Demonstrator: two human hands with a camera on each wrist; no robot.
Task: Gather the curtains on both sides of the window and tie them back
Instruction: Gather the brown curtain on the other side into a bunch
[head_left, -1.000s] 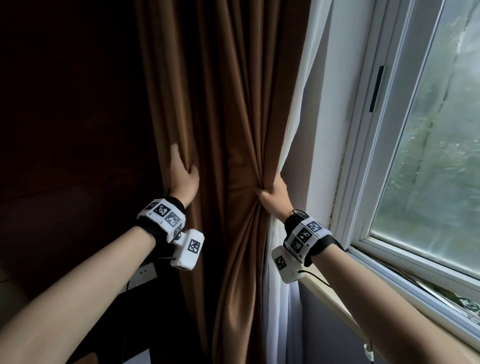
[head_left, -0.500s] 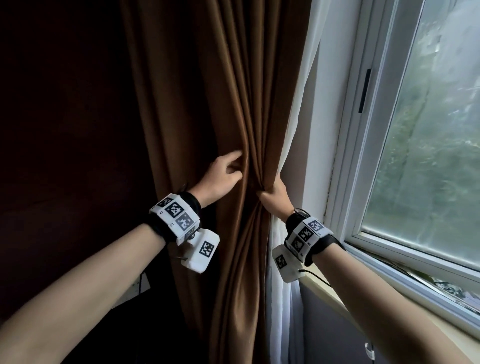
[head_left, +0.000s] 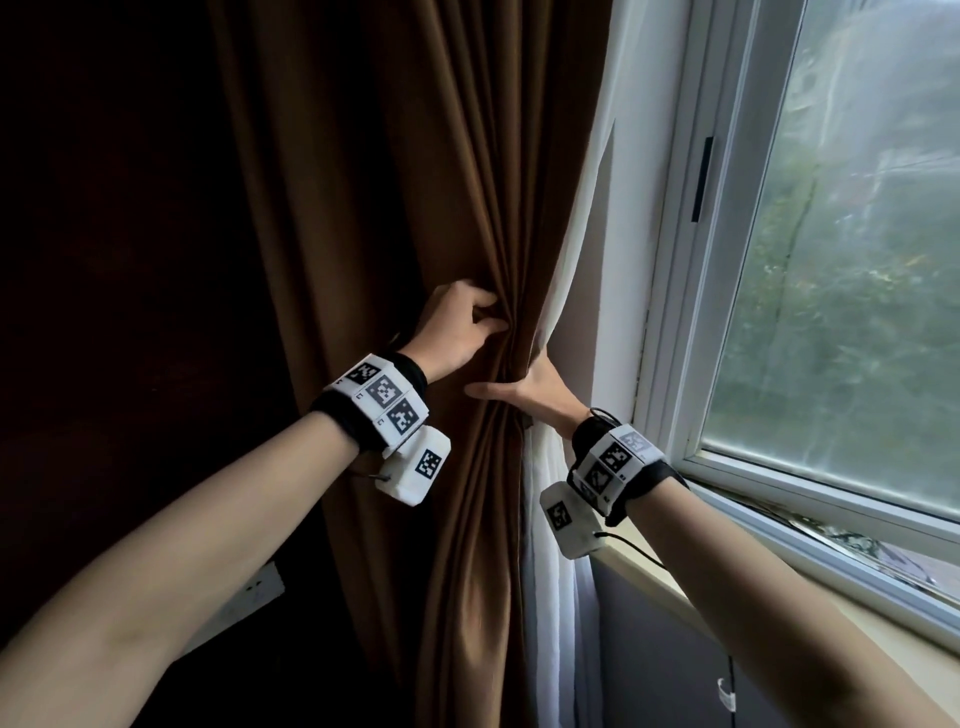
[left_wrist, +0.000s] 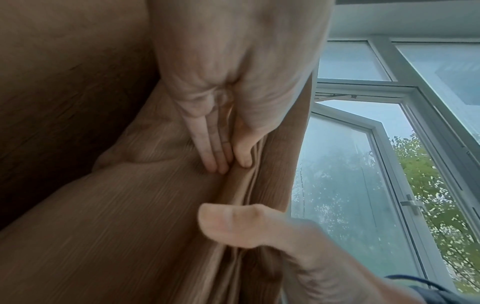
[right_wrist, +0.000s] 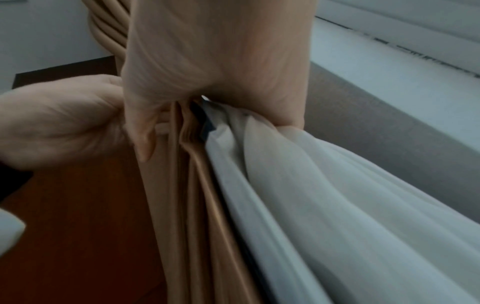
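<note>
The brown curtain (head_left: 415, 208) hangs in the middle, bunched into folds at hand height, with a white sheer curtain (head_left: 587, 218) along its right edge. My left hand (head_left: 485, 319) pinches a fold of the brown fabric from the left, fingertips and thumb pressed into the pleats (left_wrist: 231, 162). Just below it, my right hand (head_left: 519, 387) wraps the bundle from the right, thumb laid across the front. In the right wrist view the right hand (right_wrist: 207, 115) grips both the brown curtain (right_wrist: 202, 205) and the white sheer curtain (right_wrist: 337, 205). No tie-back shows.
The white window frame (head_left: 675, 312) and sill (head_left: 779, 613) lie close on the right. A dark wall (head_left: 104, 312) fills the left, with a white wall socket (head_left: 249, 597) low down. An open casement with a handle (left_wrist: 410, 203) shows in the left wrist view.
My left hand has left the curtain's far left fold and moved right to the gathered pleats beside my right hand. The right thumb now stretches across the bundle's front.
</note>
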